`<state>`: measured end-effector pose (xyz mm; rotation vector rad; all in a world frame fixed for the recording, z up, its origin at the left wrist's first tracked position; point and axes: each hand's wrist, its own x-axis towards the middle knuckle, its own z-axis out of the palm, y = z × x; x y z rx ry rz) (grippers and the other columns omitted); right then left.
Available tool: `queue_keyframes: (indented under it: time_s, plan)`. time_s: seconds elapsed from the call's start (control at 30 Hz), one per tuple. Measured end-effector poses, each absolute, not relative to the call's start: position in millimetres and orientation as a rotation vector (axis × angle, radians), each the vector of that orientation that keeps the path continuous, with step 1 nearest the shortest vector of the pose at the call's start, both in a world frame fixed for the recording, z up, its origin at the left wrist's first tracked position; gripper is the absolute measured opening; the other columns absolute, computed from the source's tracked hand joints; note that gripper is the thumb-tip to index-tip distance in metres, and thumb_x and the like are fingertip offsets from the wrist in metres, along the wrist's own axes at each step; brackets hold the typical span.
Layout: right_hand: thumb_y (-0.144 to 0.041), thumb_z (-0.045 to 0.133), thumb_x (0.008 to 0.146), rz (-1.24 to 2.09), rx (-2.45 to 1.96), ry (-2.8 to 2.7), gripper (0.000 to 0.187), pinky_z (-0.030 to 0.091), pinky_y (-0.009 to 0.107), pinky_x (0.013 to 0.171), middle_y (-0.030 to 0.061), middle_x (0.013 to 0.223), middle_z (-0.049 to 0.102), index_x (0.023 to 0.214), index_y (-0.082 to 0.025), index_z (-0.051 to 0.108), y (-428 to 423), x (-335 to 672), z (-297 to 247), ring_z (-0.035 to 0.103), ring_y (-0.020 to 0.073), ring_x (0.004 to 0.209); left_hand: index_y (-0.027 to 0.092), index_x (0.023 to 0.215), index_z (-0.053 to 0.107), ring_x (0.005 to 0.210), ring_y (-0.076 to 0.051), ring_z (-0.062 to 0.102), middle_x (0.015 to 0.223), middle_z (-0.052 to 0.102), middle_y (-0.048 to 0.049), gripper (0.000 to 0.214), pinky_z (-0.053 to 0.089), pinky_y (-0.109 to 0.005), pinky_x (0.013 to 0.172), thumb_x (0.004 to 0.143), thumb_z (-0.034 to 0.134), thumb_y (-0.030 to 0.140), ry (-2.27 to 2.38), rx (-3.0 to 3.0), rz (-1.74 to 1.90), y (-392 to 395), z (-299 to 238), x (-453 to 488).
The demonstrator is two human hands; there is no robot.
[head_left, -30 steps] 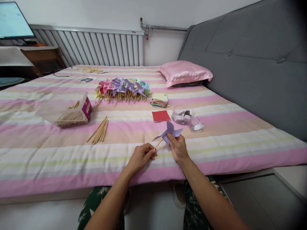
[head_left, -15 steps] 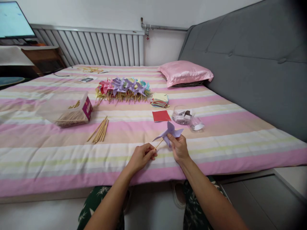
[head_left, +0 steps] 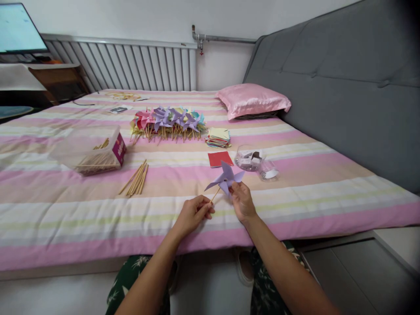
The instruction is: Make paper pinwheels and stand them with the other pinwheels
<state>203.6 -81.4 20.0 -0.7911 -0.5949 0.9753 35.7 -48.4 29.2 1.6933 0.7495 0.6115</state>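
Note:
A purple paper pinwheel (head_left: pixel 225 178) on a thin wooden stick is held just above the striped bed cover (head_left: pixel 65 210). My left hand (head_left: pixel 194 214) is closed in a pinch on the lower end of the stick. My right hand (head_left: pixel 242 200) is closed beside the paper blades, its fingertips on the pinwheel's right-hand blade. A red paper square (head_left: pixel 220 159) lies on the cover just beyond the pinwheel.
A row of finished pinwheels (head_left: pixel 169 120) lies mid-bed, a stack of coloured paper (head_left: pixel 218 137) to its right. Loose sticks (head_left: pixel 136 178) and a clear box of sticks (head_left: pixel 95 151) sit left. A clear tub (head_left: pixel 248 158) and lid (head_left: pixel 269 170) sit right. Pink pillow (head_left: pixel 252 99) at the grey headboard.
The pinwheel has shifted slightly left and up, and its blades have turned. My right hand followed it a little to the left. My left hand stays put.

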Motion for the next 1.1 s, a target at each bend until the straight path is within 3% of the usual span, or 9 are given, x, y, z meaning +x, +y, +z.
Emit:
queue_keyframes:
  time_s: [0.33, 0.63, 1.1]
  plan:
    - [-0.032, 0.067, 0.073, 0.998, -0.952, -0.762, 0.015, 0.038, 0.027, 0.067, -0.0001, 0.066, 0.062, 0.066, -0.019, 0.065, -85.6, 206.6, 17.9, 0.052, 0.0133, 0.065, 0.014, 0.09, 0.054, 0.059, -0.015, 0.064, 0.079, 0.07, -0.0098, 0.026, 0.044, -0.025, 0.053, 0.086, 0.051, 0.039, 0.771, 1.578, 0.647, -45.8, 23.2, 36.1]
    - [-0.029, 0.068, 0.069, 0.982, -0.989, -0.727, 0.014, 0.038, 0.026, 0.064, -0.0015, 0.061, 0.058, 0.06, -0.018, 0.063, -84.2, 207.0, 15.3, 0.049, 0.0125, 0.062, 0.015, 0.089, 0.054, 0.059, -0.015, 0.064, 0.08, 0.07, -0.0098, 0.027, 0.044, -0.025, 0.054, 0.085, 0.051, 0.042, 0.76, 1.564, 0.644, -44.9, 24.2, 36.4]
    - [-0.028, 0.068, 0.068, 0.989, -0.961, -0.642, 0.012, 0.038, 0.025, 0.063, -0.001, 0.064, 0.063, 0.062, -0.019, 0.063, -83.4, 206.6, 15.8, 0.053, 0.0125, 0.063, 0.014, 0.091, 0.054, 0.06, -0.015, 0.064, 0.08, 0.07, -0.0098, 0.028, 0.044, -0.025, 0.054, 0.086, 0.05, 0.041, 0.748, 1.581, 0.647, -44.7, 21.4, 35.7]
